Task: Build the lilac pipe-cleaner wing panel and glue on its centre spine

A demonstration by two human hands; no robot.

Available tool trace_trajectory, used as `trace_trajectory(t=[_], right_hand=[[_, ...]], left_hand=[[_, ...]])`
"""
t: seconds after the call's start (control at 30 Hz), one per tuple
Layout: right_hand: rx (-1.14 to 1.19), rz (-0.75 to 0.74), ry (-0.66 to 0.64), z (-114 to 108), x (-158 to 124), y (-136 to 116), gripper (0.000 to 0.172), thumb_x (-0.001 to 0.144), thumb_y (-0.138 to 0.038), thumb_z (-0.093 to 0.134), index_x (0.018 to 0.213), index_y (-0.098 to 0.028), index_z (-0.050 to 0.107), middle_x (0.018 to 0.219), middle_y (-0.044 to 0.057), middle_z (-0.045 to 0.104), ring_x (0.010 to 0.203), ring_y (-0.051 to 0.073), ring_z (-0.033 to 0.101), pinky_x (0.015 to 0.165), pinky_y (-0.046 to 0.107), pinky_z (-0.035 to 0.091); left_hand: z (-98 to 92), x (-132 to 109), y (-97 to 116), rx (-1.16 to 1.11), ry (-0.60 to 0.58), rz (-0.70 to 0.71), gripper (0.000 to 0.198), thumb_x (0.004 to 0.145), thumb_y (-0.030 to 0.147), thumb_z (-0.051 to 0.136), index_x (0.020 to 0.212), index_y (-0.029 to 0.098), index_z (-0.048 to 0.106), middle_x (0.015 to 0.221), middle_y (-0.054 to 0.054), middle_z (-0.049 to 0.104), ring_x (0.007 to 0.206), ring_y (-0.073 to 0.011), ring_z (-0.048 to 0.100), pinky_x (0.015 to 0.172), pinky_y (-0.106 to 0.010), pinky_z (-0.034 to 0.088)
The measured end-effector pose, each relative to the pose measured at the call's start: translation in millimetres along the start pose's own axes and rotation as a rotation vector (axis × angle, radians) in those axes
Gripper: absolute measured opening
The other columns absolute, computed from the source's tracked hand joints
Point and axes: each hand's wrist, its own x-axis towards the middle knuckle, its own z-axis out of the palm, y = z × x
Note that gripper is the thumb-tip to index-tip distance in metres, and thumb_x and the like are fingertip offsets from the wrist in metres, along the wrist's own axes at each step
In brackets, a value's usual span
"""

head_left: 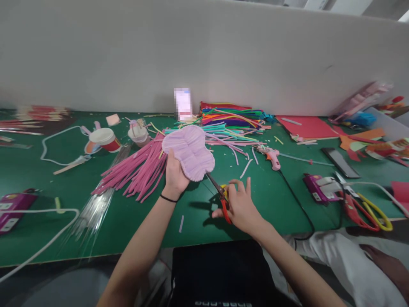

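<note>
My left hand [177, 172] grips the lower left edge of a pale lilac, fuzzy flower-like shape [191, 149] that looks made of pipe cleaners laid side by side. It is held up above the table, facing me. In my right hand [240, 204] are scissors [223, 198] with red and yellow handles. Their blade tips meet the lower right edge of the lilac shape; whether the blades are parted there is hard to see. Behind my left hand lies a fan of pink pipe cleaners [136, 168]. A short lilac offcut [181, 224] rests on the green table below.
Colourful pipe cleaner bundles [233, 116] lie at the back beside a lit phone [183, 103]. To the right are a pink glue gun [273, 158] with cord, a dark phone [340, 162], a purple power strip [319, 188] and large scissors [364, 209]. Paper cups [107, 140] stand left.
</note>
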Motion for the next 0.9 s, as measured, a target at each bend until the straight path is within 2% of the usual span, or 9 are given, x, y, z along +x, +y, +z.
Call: trace_trajectory(t=[0.07, 0.13, 0.27, 0.4, 0.57, 0.73, 0.9], right_hand=[[0.002, 0.013, -0.026, -3, -3, -2, 0.051, 0.082, -0.062, 0.057, 0.106, -0.017, 0.05, 0.107, 0.016, 0.061, 0.118, 0.041, 0.048, 0.103, 0.08, 0.016], [0.016, 0.021, -0.019, -6, -4, -4, 0.047, 0.085, -0.058, 0.055, 0.109, -0.018, 0.051, 0.108, 0.015, 0.062, 0.118, 0.039, 0.049, 0.105, 0.079, 0.015], [-0.012, 0.055, 0.113, -1, -3, -6, 0.03, 0.089, -0.046, 0.054, 0.104, -0.02, 0.056, 0.092, 0.007, 0.068, 0.117, 0.033, 0.053, 0.112, 0.072, 0.008], [-0.11, 0.103, 0.224, 9, -3, -6, 0.027, 0.087, -0.043, 0.057, 0.102, -0.021, 0.06, 0.086, 0.007, 0.07, 0.118, 0.033, 0.053, 0.113, 0.069, 0.005], [-0.129, 0.115, 0.207, 16, -4, -5, 0.03, 0.086, -0.045, 0.059, 0.103, -0.021, 0.063, 0.085, 0.008, 0.07, 0.115, 0.033, 0.053, 0.112, 0.065, 0.014], [-0.073, 0.139, 0.206, 17, 0, -9, 0.034, 0.085, -0.047, 0.06, 0.105, -0.02, 0.063, 0.089, 0.009, 0.07, 0.115, 0.032, 0.051, 0.11, 0.056, 0.024], [-0.026, 0.152, 0.204, 16, 7, -14, 0.04, 0.085, -0.053, 0.059, 0.104, -0.019, 0.064, 0.09, 0.01, 0.071, 0.11, 0.033, 0.052, 0.1, 0.049, 0.035]], left_hand=[[0.0, 0, 0, 0.006, -0.007, -0.016, 0.042, 0.1, 0.044, 0.03, 0.132, 0.032, 0.056, 0.126, 0.002, 0.067, 0.133, -0.0216, 0.048, 0.112, -0.041, 0.038], [-0.4, 0, 1, 0.004, -0.03, -0.043, 0.046, 0.1, 0.047, 0.029, 0.133, 0.028, 0.055, 0.126, -0.001, 0.067, 0.132, -0.023, 0.049, 0.112, -0.042, 0.038], [0.0, -1, 2, 0.004, -0.05, -0.102, 0.053, 0.098, 0.053, 0.028, 0.132, 0.024, 0.056, 0.123, -0.005, 0.069, 0.129, -0.0255, 0.053, 0.111, -0.041, 0.04], [2.4, -3, 4, 0.008, -0.025, -0.069, 0.049, 0.099, 0.052, 0.03, 0.132, 0.026, 0.055, 0.12, -0.003, 0.07, 0.127, -0.0251, 0.054, 0.109, -0.042, 0.041], [2.4, -4, 4, 0.038, 0.019, -0.049, 0.046, 0.099, 0.05, 0.03, 0.131, 0.028, 0.056, 0.121, -0.002, 0.07, 0.13, -0.0251, 0.052, 0.108, -0.042, 0.042], [0.4, -3, 2, 0.07, 0.011, -0.052, 0.045, 0.098, 0.052, 0.033, 0.126, 0.029, 0.059, 0.12, -0.001, 0.069, 0.13, -0.0236, 0.051, 0.109, -0.039, 0.042], [0.7, -7, 0, 0.066, 0.023, -0.006, 0.041, 0.101, 0.041, 0.03, 0.125, 0.028, 0.06, 0.116, 0.001, 0.071, 0.131, -0.0212, 0.05, 0.111, -0.037, 0.039]])
